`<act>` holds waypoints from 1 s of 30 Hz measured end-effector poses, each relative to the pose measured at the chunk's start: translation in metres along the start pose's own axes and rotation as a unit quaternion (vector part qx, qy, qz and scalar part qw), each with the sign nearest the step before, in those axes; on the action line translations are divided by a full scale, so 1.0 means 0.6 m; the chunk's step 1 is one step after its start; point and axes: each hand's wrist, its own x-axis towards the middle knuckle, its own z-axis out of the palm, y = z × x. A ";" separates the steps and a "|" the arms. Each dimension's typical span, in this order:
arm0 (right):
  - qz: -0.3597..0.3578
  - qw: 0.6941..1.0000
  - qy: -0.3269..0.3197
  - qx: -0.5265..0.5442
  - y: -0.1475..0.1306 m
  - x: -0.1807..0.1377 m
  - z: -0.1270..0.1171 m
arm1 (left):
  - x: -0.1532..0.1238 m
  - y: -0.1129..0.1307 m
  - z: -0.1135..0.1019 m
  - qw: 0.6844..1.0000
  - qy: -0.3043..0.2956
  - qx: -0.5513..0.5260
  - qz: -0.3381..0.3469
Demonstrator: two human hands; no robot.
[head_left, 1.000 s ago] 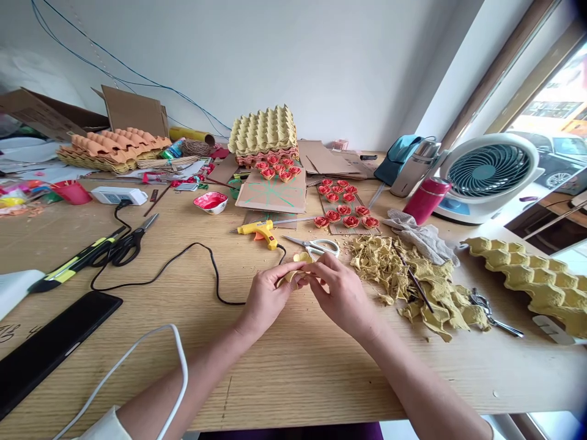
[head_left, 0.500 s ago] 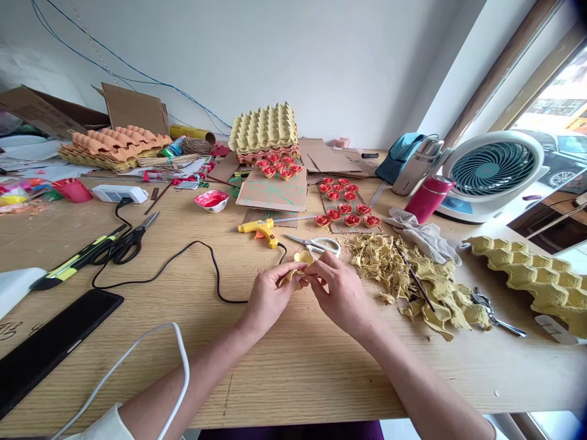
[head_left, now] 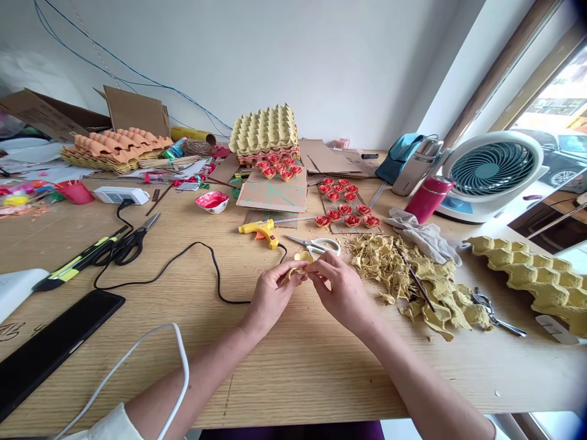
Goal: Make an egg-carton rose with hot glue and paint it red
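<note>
Both my left hand (head_left: 274,292) and my right hand (head_left: 338,282) are closed on a small yellow egg-carton piece (head_left: 303,256) with petal-like lobes, just above the table. The fingertips of the two hands nearly meet and hide much of it. Just beyond lie white-handled scissors (head_left: 316,245) and a yellow glue gun (head_left: 257,228). A heap of torn yellow carton scraps (head_left: 383,263) is close to my right hand, with a thin dark stick (head_left: 417,278) on top. Red paper roses (head_left: 351,220) stand in rows on a cardboard sheet farther back.
A black cord (head_left: 215,269) curves across the table left of my hands. Black scissors (head_left: 132,241), a black phone (head_left: 59,342) and a white cable (head_left: 183,354) are at left. A yellow egg tray (head_left: 532,275), a red bottle (head_left: 430,198) and a fan (head_left: 493,171) stand at right.
My fingers have shifted slightly around the yellow piece, which has tilted so that less of its lower lobe shows. The things on the table lie as before.
</note>
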 end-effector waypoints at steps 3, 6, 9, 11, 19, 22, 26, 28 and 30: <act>0.009 1.000 -0.009 -0.003 -0.001 0.001 0.000 | 0.000 0.001 0.000 1.000 0.000 0.012 -0.006; 0.016 1.000 -0.010 -0.017 -0.003 0.000 0.002 | 0.000 0.005 0.001 1.000 0.003 0.000 -0.019; 0.022 0.999 -0.005 -0.028 -0.005 -0.001 0.005 | 0.000 0.007 0.002 0.999 0.005 -0.026 -0.041; 0.024 0.999 -0.001 -0.032 -0.005 -0.002 0.006 | 0.000 0.007 0.003 0.998 0.011 -0.046 -0.050; 0.014 0.999 0.010 -0.040 -0.004 0.000 0.008 | 0.001 0.006 0.007 0.996 0.028 -0.075 -0.049; 0.021 1.000 0.013 -0.012 0.001 0.001 0.013 | 0.002 0.007 0.010 0.996 0.041 -0.066 -0.039; 0.027 1.000 0.014 0.001 0.004 0.001 0.015 | 0.000 0.011 0.011 0.996 0.049 -0.062 -0.039; 0.030 0.999 0.009 -0.001 0.003 0.002 0.013 | -0.001 0.013 0.011 0.996 0.046 -0.066 -0.045; 0.032 0.999 0.003 -0.005 0.000 0.002 0.011 | -0.001 0.014 0.011 0.995 0.044 -0.071 -0.051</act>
